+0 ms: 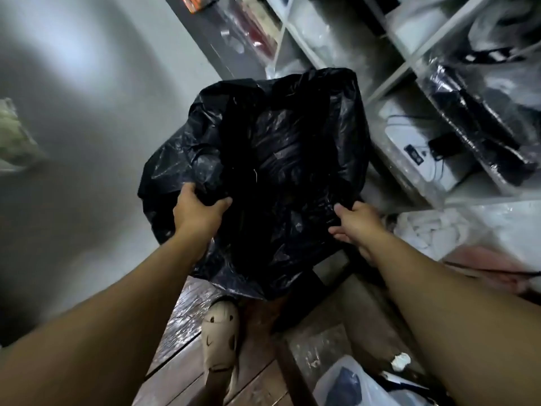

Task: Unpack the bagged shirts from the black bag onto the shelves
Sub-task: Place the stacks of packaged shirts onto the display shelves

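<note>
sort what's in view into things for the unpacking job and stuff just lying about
Job: black bag, left hand and right hand holding its rim, shelves, bagged garments on them.
Lying about: white device, white cloth pile, pink cloth.

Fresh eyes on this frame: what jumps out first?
The big black bag fills the middle, its mouth open and its inside too dark to read. The left hand grips its near-left rim and the right hand holds the near-right rim. To the right, white shelves hold clear-bagged clothes.
</note>
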